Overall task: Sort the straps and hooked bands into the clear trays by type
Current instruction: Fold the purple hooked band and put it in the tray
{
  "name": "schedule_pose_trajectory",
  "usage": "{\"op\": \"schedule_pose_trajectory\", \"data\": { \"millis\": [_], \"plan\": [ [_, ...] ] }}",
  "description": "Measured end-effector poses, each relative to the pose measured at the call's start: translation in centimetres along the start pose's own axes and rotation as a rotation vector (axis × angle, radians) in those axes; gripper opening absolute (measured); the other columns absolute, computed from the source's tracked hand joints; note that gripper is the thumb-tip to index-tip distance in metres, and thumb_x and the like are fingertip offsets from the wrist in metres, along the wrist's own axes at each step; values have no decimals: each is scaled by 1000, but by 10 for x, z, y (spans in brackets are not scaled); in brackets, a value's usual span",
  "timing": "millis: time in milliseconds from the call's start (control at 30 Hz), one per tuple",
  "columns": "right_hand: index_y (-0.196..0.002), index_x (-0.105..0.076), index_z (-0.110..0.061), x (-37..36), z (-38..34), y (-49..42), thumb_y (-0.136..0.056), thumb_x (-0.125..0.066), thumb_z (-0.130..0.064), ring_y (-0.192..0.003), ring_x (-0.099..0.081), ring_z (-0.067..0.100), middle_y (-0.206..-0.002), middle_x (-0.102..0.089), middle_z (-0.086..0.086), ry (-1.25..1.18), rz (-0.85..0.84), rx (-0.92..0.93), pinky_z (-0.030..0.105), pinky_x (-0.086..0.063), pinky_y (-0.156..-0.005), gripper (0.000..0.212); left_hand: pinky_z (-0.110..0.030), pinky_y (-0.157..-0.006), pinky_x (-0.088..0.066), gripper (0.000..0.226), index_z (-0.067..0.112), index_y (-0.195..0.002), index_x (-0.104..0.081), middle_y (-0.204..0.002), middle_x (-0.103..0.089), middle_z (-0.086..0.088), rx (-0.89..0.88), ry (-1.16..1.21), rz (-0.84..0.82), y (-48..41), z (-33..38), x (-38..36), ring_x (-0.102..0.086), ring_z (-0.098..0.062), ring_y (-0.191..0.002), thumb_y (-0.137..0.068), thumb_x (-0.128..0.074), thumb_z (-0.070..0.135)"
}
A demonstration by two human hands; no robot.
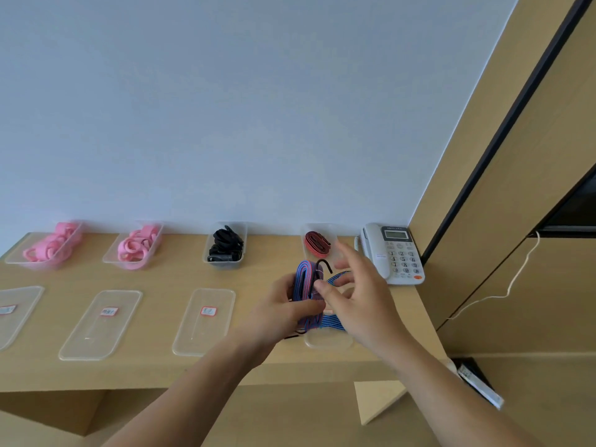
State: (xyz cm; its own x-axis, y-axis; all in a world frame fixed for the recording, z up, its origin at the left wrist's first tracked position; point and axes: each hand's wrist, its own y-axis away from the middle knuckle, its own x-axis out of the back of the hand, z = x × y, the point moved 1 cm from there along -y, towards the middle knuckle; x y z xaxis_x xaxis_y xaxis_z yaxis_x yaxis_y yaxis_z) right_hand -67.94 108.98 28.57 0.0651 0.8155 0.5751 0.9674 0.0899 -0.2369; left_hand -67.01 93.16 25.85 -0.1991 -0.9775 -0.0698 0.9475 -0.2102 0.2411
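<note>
Head view: everything below comes from the one camera looking down over my forearms at a wooden desk [154, 279] against a pale wall.
Left hand: my left hand [283, 304] is curled round the folded blue hooked band [304, 283], with the thumb across the front clamping the bundle.
Right hand: my right hand [358, 301] is spread, with the fingers apart and relaxed, gripping nothing. The thumb tip lies against the right side of the bundle, and a blue loop shows just beside it.
Blue hooked band: it is held above the right part of the desk, in front of the red band tray [335, 250] and over the rightmost lid [329, 342]. Its black hook [324, 264] sticks up from the top. The lower loops hang toward that lid; I cannot tell whether they touch it.
Back row, left to right: two clear trays of pink straps [45, 246] and [135, 245], a tray of black straps [225, 245], and the red band tray holding one coiled red band [317, 243].
Front row: three more flat clear lids [13, 321], [100, 330], [204, 330], each with a small label too blurred to read.
Corner: a white desk telephone [393, 253] stands just right of the red band tray.
</note>
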Motion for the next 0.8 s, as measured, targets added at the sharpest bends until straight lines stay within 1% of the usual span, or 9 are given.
{"op": "schedule_pose_trajectory", "data": {
  "millis": [67, 167, 267, 333, 433, 533, 600, 700, 800],
  "plan": [
    [-110, -68, -26, -14, 4, 1, -85, -77, -17, -77, -64, 7, -95, -67, -13, -70, 119, -10, 32, -56, -71, 27, -49, -94, -59, 44, 19, -116, -64, -97, -73, -9, -20, -46, 104, -5, -5, 10, -70, -21, -85, -74, -75, 27],
    [-89, -76, -23, -36, 4, -3, -88, -73, -10, -73, -70, 8, -80, -74, -10, -189, 26, -98, 35, -59, -72, 13, -53, -93, -59, 66, 23, -131, -55, -102, -76, -11, -19, -8, 139, -9, -9, 28, -74, -26, -89, -70, -79, 29],
    [-89, -75, -10, -53, 1, -10, -85, -76, -5, -77, -74, 21, -81, -77, 5, -477, -2, -261, 40, -61, -76, 6, -54, -97, -58, 65, 14, -134, -54, -115, -73, -20, 14, 175, 53, -10, -13, 46, -71, -43, -107, -74, -79, 17],
    [-90, -71, -1, -66, -3, -13, -81, -78, -2, -77, -73, 28, -82, -75, 14, -649, -14, -354, 44, -61, -75, 12, -52, -98, -57, 62, 11, -135, -55, -121, -72, -20, 35, 266, -23, -11, -18, 61, -69, -43, -113, -77, -76, 9],
    [-94, -61, 4, -84, -2, -14, -81, -75, 4, -76, -70, 28, -82, -71, 14, -795, -59, -449, 42, -60, -74, 19, -37, -87, -58, 60, 6, -138, -55, -131, -68, -18, 34, 343, -126, -13, -27, 78, -67, -37, -119, -79, -68, -1],
    [-101, -58, 2, -95, 3, -16, -82, -75, 1, -91, -72, 34, -95, -74, 15, -790, -107, -450, 51, -56, -88, 25, -28, -80, -57, 58, 2, -137, -57, -128, -70, -16, 33, 383, -206, -23, -32, 88, -70, -28, -111, -80, -61, -9],
    [-104, -56, 0, -98, 9, -23, -84, -74, 1, -94, -71, 36, -99, -74, 17, -772, -105, -454, 54, -55, -90, 27, -27, -80, -56, 58, 1, -137, -57, -124, -71, -17, 41, 379, -258, -34, -32, 92, -71, -26, -108, -81, -58, -11],
    [-104, -52, -3, -102, 17, -42, -87, -71, 4, -85, -71, 32, -94, -74, 19, -721, -70, -481, 57, -59, -81, 26, -25, -82, -55, 60, 1, -140, -54, -115, -75, -11, 66, 316, -278, -63, -31, 95, -73, -22, -101, -81, -61, -8],
    [-97, -52, -10, -99, 35, -75, -86, -74, 0, -78, -72, 31, -88, -75, 14, -650, -61, -498, 48, -61, -66, 26, -33, -103, -52, 65, 13, -142, -57, -132, -71, -5, 84, 146, -229, -102, -35, 97, -65, -21, -124, -80, -76, 9]
  ]
}}
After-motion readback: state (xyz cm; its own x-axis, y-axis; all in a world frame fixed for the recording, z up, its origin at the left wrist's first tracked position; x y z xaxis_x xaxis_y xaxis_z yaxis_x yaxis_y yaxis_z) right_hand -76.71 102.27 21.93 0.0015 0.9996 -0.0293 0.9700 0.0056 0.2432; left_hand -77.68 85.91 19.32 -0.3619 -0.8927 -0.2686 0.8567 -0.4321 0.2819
